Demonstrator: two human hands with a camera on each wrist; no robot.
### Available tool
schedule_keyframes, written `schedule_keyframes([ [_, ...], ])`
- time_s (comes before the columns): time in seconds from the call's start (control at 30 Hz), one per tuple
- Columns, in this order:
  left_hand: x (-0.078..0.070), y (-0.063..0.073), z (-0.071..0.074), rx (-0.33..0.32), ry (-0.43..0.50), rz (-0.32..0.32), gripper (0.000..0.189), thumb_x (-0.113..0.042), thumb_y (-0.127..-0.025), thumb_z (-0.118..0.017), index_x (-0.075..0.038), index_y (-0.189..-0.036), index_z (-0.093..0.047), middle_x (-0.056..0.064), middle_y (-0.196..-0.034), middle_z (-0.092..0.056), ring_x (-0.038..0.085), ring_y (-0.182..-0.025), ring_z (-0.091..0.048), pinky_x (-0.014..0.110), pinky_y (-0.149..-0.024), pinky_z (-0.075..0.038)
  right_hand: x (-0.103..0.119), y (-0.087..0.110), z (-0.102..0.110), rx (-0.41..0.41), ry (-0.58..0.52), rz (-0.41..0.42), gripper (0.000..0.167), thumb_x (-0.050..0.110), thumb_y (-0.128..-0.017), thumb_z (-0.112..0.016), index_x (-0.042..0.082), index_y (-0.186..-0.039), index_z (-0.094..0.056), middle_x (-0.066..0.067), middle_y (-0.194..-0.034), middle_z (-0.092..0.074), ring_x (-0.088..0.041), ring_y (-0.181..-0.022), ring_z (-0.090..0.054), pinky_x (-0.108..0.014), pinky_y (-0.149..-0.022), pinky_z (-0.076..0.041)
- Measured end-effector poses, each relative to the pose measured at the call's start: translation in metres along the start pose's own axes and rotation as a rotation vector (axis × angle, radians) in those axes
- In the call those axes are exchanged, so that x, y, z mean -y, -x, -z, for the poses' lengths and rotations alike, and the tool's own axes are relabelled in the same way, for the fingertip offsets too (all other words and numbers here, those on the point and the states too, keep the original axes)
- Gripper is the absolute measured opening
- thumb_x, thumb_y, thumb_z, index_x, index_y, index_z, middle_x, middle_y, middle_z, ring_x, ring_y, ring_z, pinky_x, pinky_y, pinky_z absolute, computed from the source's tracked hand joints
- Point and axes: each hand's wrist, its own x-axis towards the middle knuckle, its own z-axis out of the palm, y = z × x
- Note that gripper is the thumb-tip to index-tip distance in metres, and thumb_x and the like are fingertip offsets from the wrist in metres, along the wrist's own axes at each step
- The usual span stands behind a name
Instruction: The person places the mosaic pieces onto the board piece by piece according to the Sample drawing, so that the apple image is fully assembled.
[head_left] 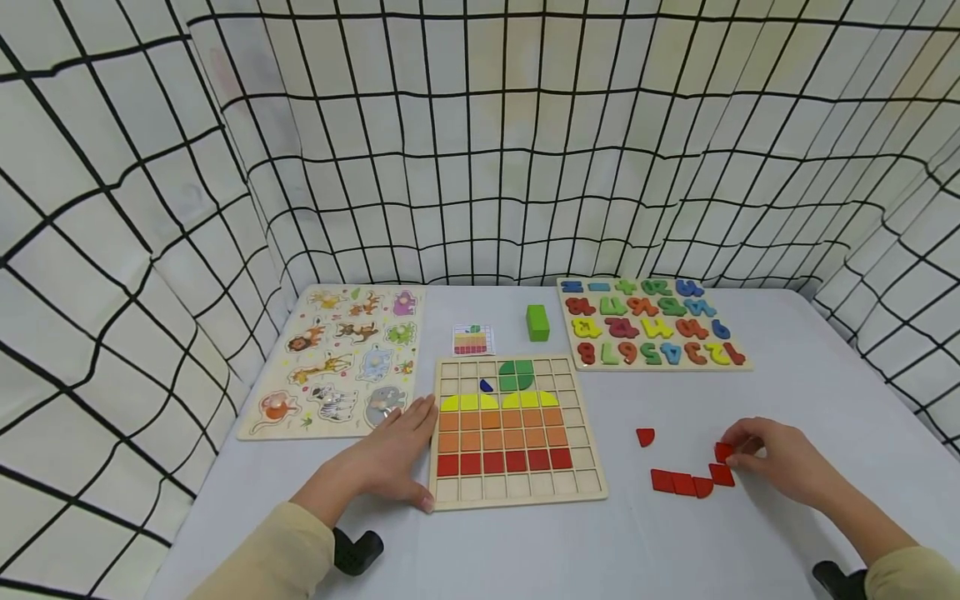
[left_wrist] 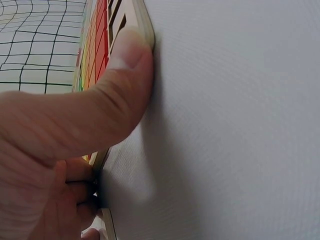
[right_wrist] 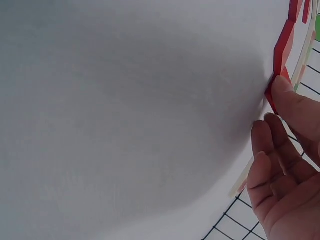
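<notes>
A wooden grid board (head_left: 517, 492) holds red, orange, yellow and green tiles laid in rows, plus a small dark blue piece (head_left: 486, 386). My left hand (head_left: 386, 454) lies along the board's left edge, fingers extended, with the thumb on its near left corner; the left wrist view shows that thumb (left_wrist: 127, 65) on the rim. At the right, my right hand (head_left: 780, 458) pinches a red tile (head_left: 722, 452) between thumb and fingers, close over the table. Just below it lies another red tile (head_left: 722, 475), beside a short row of red pieces (head_left: 682, 483). A red quarter-round piece (head_left: 645, 437) lies apart, nearer the board.
Behind the board are a small pattern card (head_left: 473, 340) and a green block (head_left: 537, 323). An animal puzzle (head_left: 255, 429) lies at the left, a number puzzle (head_left: 738, 364) at the back right. Black netting (head_left: 468, 175) over white cloth surrounds the table.
</notes>
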Motion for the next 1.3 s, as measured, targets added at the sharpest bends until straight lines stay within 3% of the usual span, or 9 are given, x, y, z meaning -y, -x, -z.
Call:
schedule_keyframes([
  [0.27,0.002,0.0,0.0,-0.003,-0.005,-0.017,0.124,-0.045,-0.07,-0.092,0.008,-0.159,-0.023,0.022,-0.171,-0.015,0.038,-0.16,-0.012,0.057,-0.13,-0.013,0.022,-0.003,-0.004,-0.067,-0.052,-0.009,0.018,0.01,-0.089,-0.078,0.006,-0.103,-0.067,-0.003,-0.094,-0.072,-0.018,-0.088,-0.063,-0.015,-0.064,-0.053],
  [0.43,0.002,0.0,0.0,0.001,-0.009,-0.02,0.124,-0.045,-0.07,-0.092,0.008,-0.159,-0.023,0.022,-0.171,-0.014,0.038,-0.16,-0.012,0.056,-0.13,-0.013,0.068,-0.014,-0.02,-0.05,-0.116,0.033,0.015,0.011,-0.09,-0.077,0.01,-0.103,-0.07,-0.001,-0.095,-0.072,-0.016,-0.087,-0.062,-0.017,-0.066,-0.054],
  [0.63,0.002,0.0,0.001,0.011,0.004,-0.017,0.124,-0.045,-0.07,-0.092,0.008,-0.159,-0.023,0.022,-0.171,-0.014,0.038,-0.16,-0.012,0.056,-0.13,-0.013,0.128,-0.03,-0.046,0.018,-0.2,0.152,0.008,0.012,-0.091,-0.076,0.016,-0.097,-0.073,0.005,-0.092,-0.072,-0.014,-0.085,-0.06,-0.018,-0.07,-0.053],
  [0.87,0.001,0.001,0.001,0.013,0.005,-0.009,0.123,-0.044,-0.071,-0.092,0.007,-0.159,-0.023,0.02,-0.171,-0.014,0.037,-0.16,-0.011,0.055,-0.13,-0.012,0.176,-0.04,-0.067,0.122,-0.259,0.273,0.005,0.012,-0.093,-0.074,0.015,-0.096,-0.075,0.007,-0.089,-0.07,-0.013,-0.081,-0.057,-0.018,-0.067,-0.051],
  [1.1,0.0,0.001,0.001,0.012,0.001,0.0,0.123,-0.044,-0.071,-0.092,0.006,-0.159,-0.023,0.019,-0.171,-0.015,0.036,-0.16,-0.011,0.054,-0.131,-0.011,0.202,-0.046,-0.077,0.155,-0.277,0.294,0.005,0.011,-0.093,-0.074,0.015,-0.095,-0.075,0.007,-0.09,-0.071,-0.013,-0.083,-0.059,-0.017,-0.071,-0.053],
  [1.3,0.001,0.001,0.001,0.014,-0.007,0.0,0.124,-0.045,-0.071,-0.092,0.006,-0.16,-0.022,0.019,-0.172,-0.014,0.035,-0.16,-0.011,0.053,-0.131,-0.011,0.203,-0.044,-0.073,0.14,-0.286,0.272,0.006,0.01,-0.094,-0.074,0.015,-0.097,-0.076,0.006,-0.094,-0.071,-0.013,-0.087,-0.061,-0.017,-0.076,-0.055],
])
